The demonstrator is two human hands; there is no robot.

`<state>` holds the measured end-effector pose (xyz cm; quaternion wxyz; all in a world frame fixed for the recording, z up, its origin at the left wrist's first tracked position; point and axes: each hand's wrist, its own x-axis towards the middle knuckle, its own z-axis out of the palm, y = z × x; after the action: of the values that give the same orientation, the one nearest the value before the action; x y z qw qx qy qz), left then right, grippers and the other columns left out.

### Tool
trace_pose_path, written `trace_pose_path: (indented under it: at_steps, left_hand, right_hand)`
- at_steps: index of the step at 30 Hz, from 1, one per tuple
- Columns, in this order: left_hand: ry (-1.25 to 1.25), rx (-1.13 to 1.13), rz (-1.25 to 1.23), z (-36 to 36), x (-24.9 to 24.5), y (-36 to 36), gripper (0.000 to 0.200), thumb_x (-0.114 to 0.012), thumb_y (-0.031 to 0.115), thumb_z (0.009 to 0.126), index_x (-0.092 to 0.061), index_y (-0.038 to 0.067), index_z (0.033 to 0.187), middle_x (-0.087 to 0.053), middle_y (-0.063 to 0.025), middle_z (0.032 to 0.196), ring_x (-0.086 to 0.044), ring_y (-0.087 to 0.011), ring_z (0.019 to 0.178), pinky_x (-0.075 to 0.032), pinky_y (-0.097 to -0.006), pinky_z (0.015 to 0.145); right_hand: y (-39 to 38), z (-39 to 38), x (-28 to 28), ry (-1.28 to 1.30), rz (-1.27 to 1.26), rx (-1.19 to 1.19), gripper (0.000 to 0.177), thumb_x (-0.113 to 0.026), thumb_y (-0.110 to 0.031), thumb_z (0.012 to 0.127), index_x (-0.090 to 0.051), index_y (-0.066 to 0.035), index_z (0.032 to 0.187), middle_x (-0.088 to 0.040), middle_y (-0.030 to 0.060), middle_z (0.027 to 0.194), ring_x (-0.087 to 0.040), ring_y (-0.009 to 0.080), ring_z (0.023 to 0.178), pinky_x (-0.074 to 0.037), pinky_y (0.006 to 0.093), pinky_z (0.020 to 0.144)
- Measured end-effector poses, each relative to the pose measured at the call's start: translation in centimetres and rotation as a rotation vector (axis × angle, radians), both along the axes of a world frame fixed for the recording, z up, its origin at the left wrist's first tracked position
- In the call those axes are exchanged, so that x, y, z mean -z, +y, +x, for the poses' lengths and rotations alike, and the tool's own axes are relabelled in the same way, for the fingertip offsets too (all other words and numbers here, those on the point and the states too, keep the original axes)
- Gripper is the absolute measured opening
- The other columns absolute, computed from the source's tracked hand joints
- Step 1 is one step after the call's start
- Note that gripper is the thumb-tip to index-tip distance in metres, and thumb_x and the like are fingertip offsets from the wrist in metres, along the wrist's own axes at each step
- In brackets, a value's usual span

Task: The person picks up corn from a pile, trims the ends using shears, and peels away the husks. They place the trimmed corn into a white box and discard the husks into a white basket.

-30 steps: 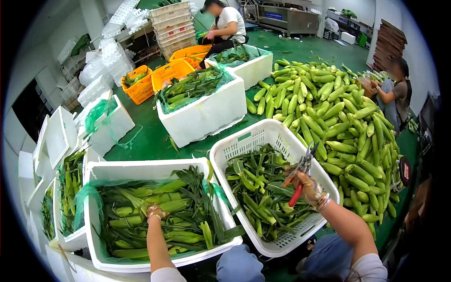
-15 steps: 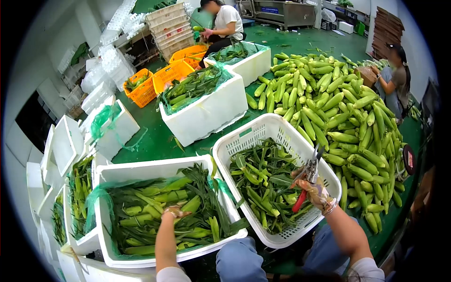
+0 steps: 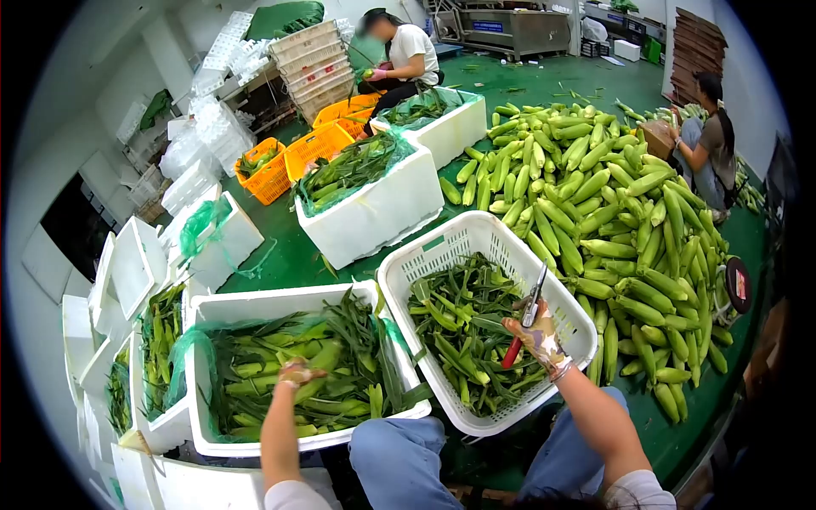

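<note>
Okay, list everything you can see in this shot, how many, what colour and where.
Near foam box: one, white, front left, holds green corn.
Basket: one, white, front centre, holds green trimmings.
Corn pile: one, green, floor at right.
Far foam boxes: two, white, behind, corn inside.
Crates: three, orange, back left.
Co-workers: two, one at back, one at right.
Shears: one pair, red handles, in right hand.
Left hand: on corn in the near foam box.
Right hand: over the basket, fingers around the shears.
</note>
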<state>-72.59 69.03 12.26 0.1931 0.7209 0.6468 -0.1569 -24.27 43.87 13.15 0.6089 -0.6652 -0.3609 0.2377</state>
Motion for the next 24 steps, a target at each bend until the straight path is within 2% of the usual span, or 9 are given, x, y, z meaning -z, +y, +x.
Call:
trace_pose_path:
  at_steps: [2,5,7,10,12,15,17,19,24]
  left_hand:
    - [-0.214,-0.078,0.148,-4.0,-3.2,-1.0,0.087,-0.074,0.055,0.063,-0.050,-0.003,0.122,-0.054,-0.0213,0.121,-0.053,-0.0325,0.110,-0.043,-0.0375,0.090]
    - [-0.955,-0.537,0.257,-5.3,-9.8,-4.7,0.068,-0.077,0.027,0.070,-0.046,-0.002,0.123,-0.056,-0.0159,0.114,-0.058,-0.0264,0.096,-0.048,-0.0330,0.078]
    - [-1.270,-0.469,0.269,-4.3,-13.9,-6.2,0.058,-0.070,0.025,0.076,-0.046,0.001,0.123,-0.058,-0.0135,0.109,-0.058,-0.0244,0.092,-0.050,-0.0339,0.075]
    - [-1.766,-0.437,0.199,-1.9,-15.7,-4.7,0.037,-0.055,0.032,0.087,-0.052,0.006,0.114,-0.059,-0.0112,0.101,-0.059,-0.0252,0.088,-0.050,-0.0378,0.077]
    - [-1.927,-0.514,0.098,4.6,-19.2,-5.8,0.038,-0.054,0.038,0.088,-0.053,0.008,0.112,-0.059,-0.0113,0.100,-0.058,-0.0253,0.090,-0.049,-0.0386,0.080]
    - [-2.006,-0.521,-0.051,13.6,-18.2,-7.0,0.047,-0.060,0.044,0.083,-0.051,0.009,0.113,-0.060,-0.0117,0.096,-0.058,-0.0260,0.091,-0.047,-0.0404,0.084]
    - [-1.955,-0.480,-0.227,20.3,-15.8,-9.4,0.050,-0.065,0.043,0.080,-0.050,0.009,0.114,-0.058,-0.0124,0.102,-0.056,-0.0259,0.095,-0.045,-0.0419,0.089]
    - [-1.988,-0.579,-0.423,25.6,-9.4,-9.3,0.052,-0.064,0.044,0.080,-0.049,0.008,0.115,-0.058,-0.0122,0.104,-0.057,-0.0289,0.095,-0.043,-0.0462,0.091]
    - [-1.907,-0.671,-0.625,31.7,-4.9,-12.1,0.041,-0.058,0.042,0.084,-0.052,0.012,0.112,-0.059,-0.0080,0.103,-0.056,-0.0251,0.095,-0.045,-0.0440,0.089]
  right_hand:
    - [-0.2,0.1,1.2,0.146,0.011,-0.137,0.045,-0.073,-0.012,0.076,-0.040,-0.002,0.106,-0.050,0.0088,0.094,-0.061,0.0165,0.082,-0.054,0.0269,0.072]
    - [-0.2,-0.7,1.1,0.171,0.106,-0.137,0.041,-0.071,-0.011,0.078,-0.041,-0.002,0.104,-0.053,0.0115,0.093,-0.062,0.0155,0.081,-0.054,0.0249,0.071]
    - [0.3,-1.9,-0.1,0.649,0.190,-0.189,0.050,-0.080,-0.025,0.070,-0.044,-0.003,0.097,-0.048,0.0018,0.083,-0.046,0.0098,0.063,-0.044,0.0253,0.056]
    - [-0.6,-2.9,-0.9,0.098,0.085,-0.154,0.055,-0.082,-0.028,0.066,-0.044,-0.004,0.097,-0.051,0.0021,0.082,-0.052,0.0109,0.071,-0.046,0.0255,0.060]
    - [-1.0,-4.0,-1.3,0.062,0.016,-0.225,0.058,-0.082,-0.032,0.065,-0.045,-0.004,0.100,-0.051,0.0027,0.081,-0.051,0.0115,0.070,-0.046,0.0272,0.062]
    - [-1.8,-6.1,-4.0,-0.035,-0.025,-0.373,0.061,-0.080,-0.033,0.067,-0.045,-0.001,0.105,-0.055,0.0048,0.087,-0.052,0.0130,0.076,-0.046,0.0288,0.069]
    - [-1.8,-6.7,-6.1,0.025,-0.002,-0.478,0.072,-0.080,-0.032,0.067,-0.042,0.002,0.118,-0.056,0.0106,0.103,-0.052,0.0180,0.097,-0.043,0.0295,0.087]
    - [-1.9,-6.6,-7.6,0.118,-0.010,-0.513,0.074,-0.080,-0.029,0.068,-0.041,0.003,0.121,-0.055,0.0122,0.106,-0.050,0.0176,0.100,-0.041,0.0298,0.090]
    - [-2.7,-3.4,-3.9,-0.149,-0.175,-0.317,0.067,-0.079,-0.035,0.065,-0.047,0.001,0.112,-0.055,0.0108,0.095,-0.051,0.0177,0.086,-0.044,0.0315,0.079]
